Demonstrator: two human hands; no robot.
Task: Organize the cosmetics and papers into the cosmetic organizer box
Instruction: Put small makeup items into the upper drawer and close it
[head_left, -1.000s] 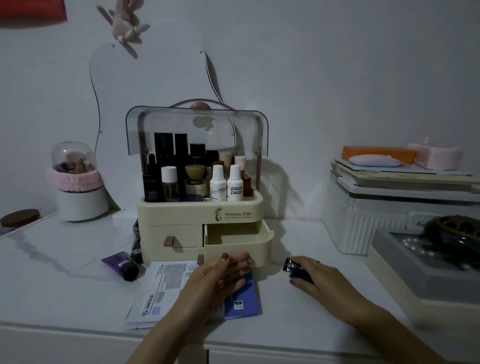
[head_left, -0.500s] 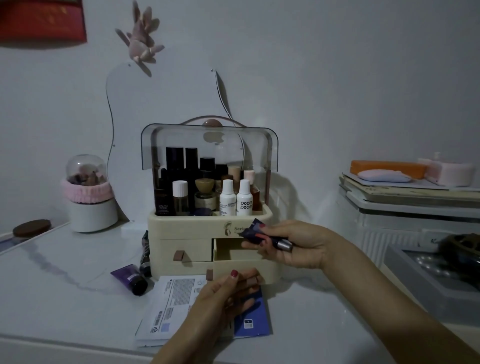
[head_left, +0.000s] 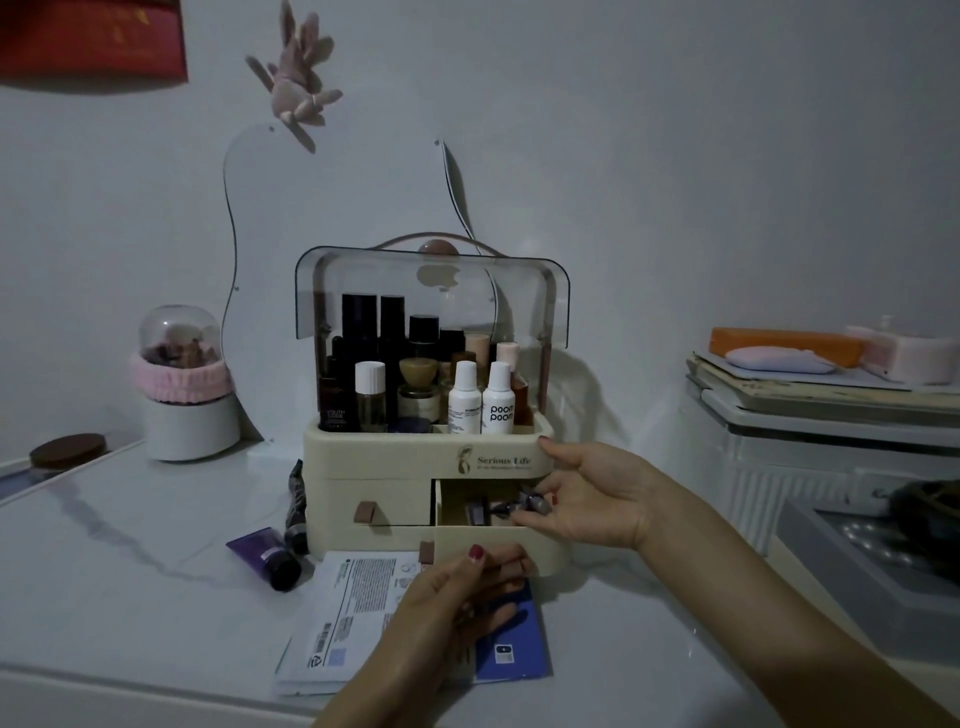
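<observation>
The cream cosmetic organizer box (head_left: 374, 457) stands in the middle of the white counter with its clear lid raised and several bottles in the top tray. Its lower right drawer (head_left: 548, 545) is pulled out. My right hand (head_left: 587, 499) holds a small dark tube (head_left: 519, 505) over the open drawer. My left hand (head_left: 457, 597) grips the drawer's front edge. Under that hand lie white printed papers (head_left: 343, 618) and a blue packet (head_left: 514, 649). A purple tube (head_left: 265, 556) and a dark tube (head_left: 295, 512) lie left of the box.
A domed white jar with a pink band (head_left: 184, 389) stands at the back left, beside a round brown lid (head_left: 67, 451). A white ribbed bin (head_left: 810, 467) stacked with books and an orange case fills the right. A grey tray (head_left: 872, 577) sits at the near right.
My right hand picked up the small tube from the counter, lifted it to the box front, then lowered it into the open drawer. My left hand stayed on the drawer front.
</observation>
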